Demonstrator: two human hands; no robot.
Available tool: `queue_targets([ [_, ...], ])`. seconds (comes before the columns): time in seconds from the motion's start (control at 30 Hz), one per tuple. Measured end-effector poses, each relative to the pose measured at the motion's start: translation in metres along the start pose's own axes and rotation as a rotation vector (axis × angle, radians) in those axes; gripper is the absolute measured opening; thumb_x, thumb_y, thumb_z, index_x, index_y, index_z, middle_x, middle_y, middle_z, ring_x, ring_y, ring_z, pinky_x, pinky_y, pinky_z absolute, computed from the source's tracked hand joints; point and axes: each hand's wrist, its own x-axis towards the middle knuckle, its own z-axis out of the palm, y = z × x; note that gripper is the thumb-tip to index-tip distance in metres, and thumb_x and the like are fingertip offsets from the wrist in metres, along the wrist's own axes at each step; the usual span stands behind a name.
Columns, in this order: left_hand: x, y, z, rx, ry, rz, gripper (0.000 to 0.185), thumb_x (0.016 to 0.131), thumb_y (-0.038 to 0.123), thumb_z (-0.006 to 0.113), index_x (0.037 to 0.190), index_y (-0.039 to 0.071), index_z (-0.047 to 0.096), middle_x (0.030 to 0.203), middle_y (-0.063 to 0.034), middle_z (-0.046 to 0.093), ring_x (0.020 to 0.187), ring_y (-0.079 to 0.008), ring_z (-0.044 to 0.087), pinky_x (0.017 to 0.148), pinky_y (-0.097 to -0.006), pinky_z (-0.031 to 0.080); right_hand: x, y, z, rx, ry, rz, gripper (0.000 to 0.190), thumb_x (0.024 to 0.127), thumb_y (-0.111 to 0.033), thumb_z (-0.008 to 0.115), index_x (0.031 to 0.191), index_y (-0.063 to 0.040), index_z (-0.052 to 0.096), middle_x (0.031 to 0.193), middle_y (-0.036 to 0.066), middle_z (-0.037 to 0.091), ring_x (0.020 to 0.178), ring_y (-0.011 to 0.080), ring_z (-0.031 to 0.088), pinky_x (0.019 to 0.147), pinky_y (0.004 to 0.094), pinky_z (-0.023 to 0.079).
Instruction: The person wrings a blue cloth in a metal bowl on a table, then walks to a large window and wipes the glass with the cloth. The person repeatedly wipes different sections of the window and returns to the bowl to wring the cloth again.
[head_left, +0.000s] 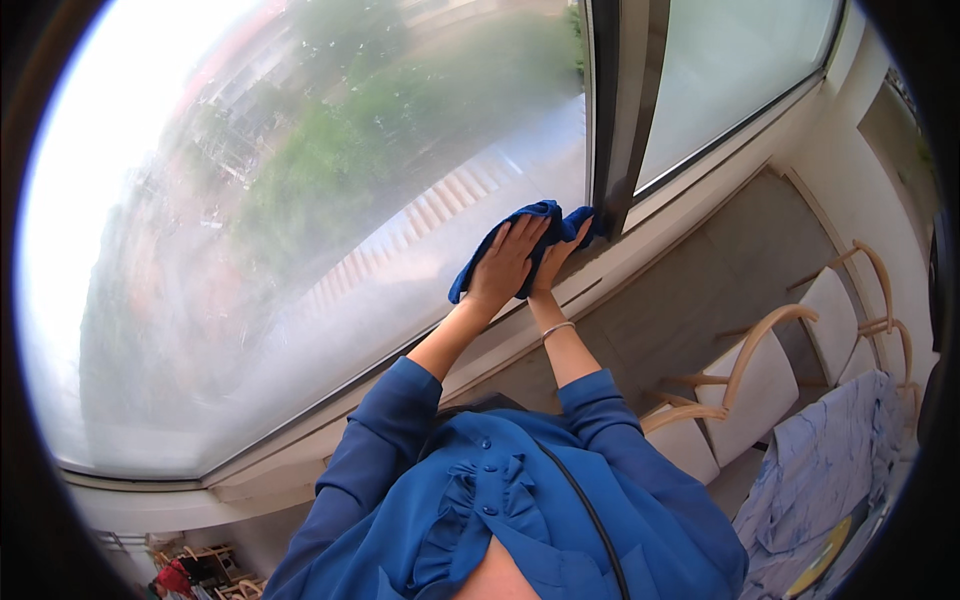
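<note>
A dark blue cloth (466, 271) is bunched against the lower corner of a large window pane (420, 172), beside the dark upright window frame (611, 112). My left hand (508, 262) presses it to the glass with the palm down and the fingers stretched out. Just to the right, my right hand (556, 259) holds another fold of the same cloth close to the foot of the upright; part of that hand is hidden by the cloth. A thin bracelet (558, 330) circles my right wrist. Cloudy streaks and small droplets show on the pane.
A pale sill (510, 337) runs below the glass. To the right, a frosted pane (735, 82) adjoins the upright. Wooden chairs with pale seats (750, 382) stand at the lower right, by a table with a marbled cloth (817, 450). Wooden furniture (217, 566) shows at the lower left.
</note>
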Motion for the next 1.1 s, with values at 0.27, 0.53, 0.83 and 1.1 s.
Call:
queue_targets([
  [0.27,-0.019,-0.029,-0.012,-0.184,0.042,0.016,0.059,0.094,0.037,0.048,0.149,0.019,0.035,0.153,-0.0001,0.035,0.143,-0.0184,0.027,0.118,-0.0389,0.013,0.006,-0.032,-0.008,-0.34,-0.109,0.02,0.056,0.105,-0.027,0.028,0.154,-0.007,0.011,0.16,0.02,0.002,0.147,0.0416,0.003,0.118,0.0491,0.008],
  [0.53,0.022,-0.016,-0.014,-0.129,0.211,0.094,0.055,0.085,0.022,0.055,0.138,0.007,0.047,0.127,-0.0063,0.049,0.115,-0.0204,0.045,0.095,-0.0287,0.034,0.005,-0.033,0.002,-0.356,0.005,-0.117,0.054,0.1,-0.026,0.044,0.147,-0.003,0.028,0.155,0.028,0.014,0.14,0.0461,0.018,0.115,0.0534,0.017],
  [0.83,0.019,-0.005,-0.043,-1.353,-0.127,-0.197,0.026,0.069,0.002,0.061,0.095,0.0,0.056,0.093,-0.0143,0.058,0.091,-0.0279,0.057,0.081,-0.0381,0.046,-0.016,-0.097,-0.055,-0.422,-0.102,-0.054,0.056,0.094,-0.015,0.052,0.145,0.0,0.035,0.154,0.019,0.024,0.137,0.0395,0.025,0.113,0.0482,0.025],
  [1.1,-0.049,0.006,-0.058,-2.77,-1.239,-0.725,0.04,0.095,0.035,0.06,0.119,0.004,0.059,0.114,-0.0089,0.065,0.1,-0.0194,0.065,0.089,-0.0375,0.052,-0.029,-0.192,-0.115,-0.68,-0.651,-0.202,0.044,0.077,-0.021,0.072,0.119,-0.01,0.066,0.134,0.014,0.053,0.126,0.0337,0.046,0.108,0.044,0.035],
])
